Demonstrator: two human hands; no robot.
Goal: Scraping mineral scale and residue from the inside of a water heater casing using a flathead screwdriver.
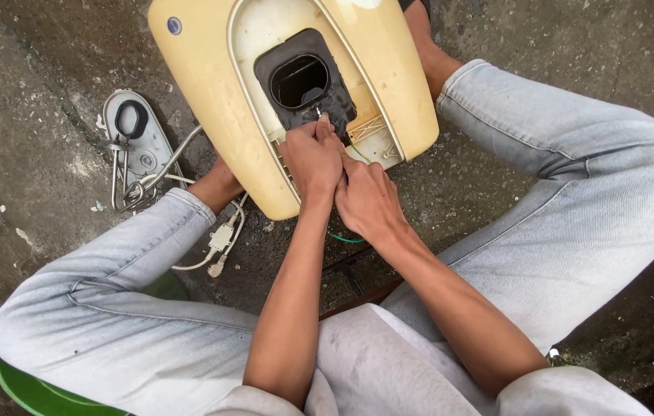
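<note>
On a wet concrete floor (26,115), between our knees in pale jeans (588,192), lies a cream plastic cover (211,85) with a black rubber boot (304,81) set in its recessed middle. Our left hand (313,158) is pinched shut on a small metal pin (317,112) at the boot's lower edge, while our right hand (369,202) presses just beside it, fingers curled against the cover's rim; what it holds, we cannot tell. To the left of the cover rest a grey metal plate (136,135) and a white cable with plugs (220,239).
</note>
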